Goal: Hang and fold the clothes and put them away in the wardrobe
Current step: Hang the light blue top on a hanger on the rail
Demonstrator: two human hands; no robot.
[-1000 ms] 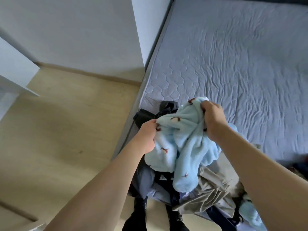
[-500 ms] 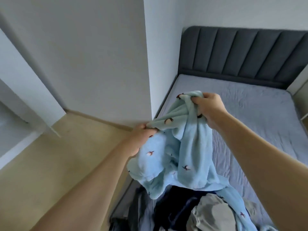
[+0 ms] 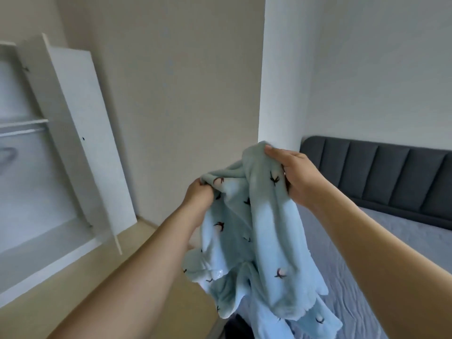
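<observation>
A fluffy light-blue garment [image 3: 259, 245] with small dark and pink motifs hangs in the air in front of me, bunched and draped down toward the bed. My left hand [image 3: 199, 195] grips its upper left edge. My right hand [image 3: 293, 177] grips the upper right edge a little higher. The open wardrobe [image 3: 27, 182] stands at the left, with a shelf, a rail and a grey hanger [image 3: 8, 154] inside.
The white wardrobe door [image 3: 90, 148] swings out toward me on the left. The bed [image 3: 396, 241], with a grey mattress and a dark padded headboard [image 3: 381, 174], lies at the right. A white wall pillar [image 3: 281, 74] rises behind the garment. Light wooden floor [image 3: 85, 289] lies below.
Both hands have lifted the blue garment up off the clothes pile on the bed. My view has tilted up and left, bringing the wardrobe into sight; the pile has dropped out of view.
</observation>
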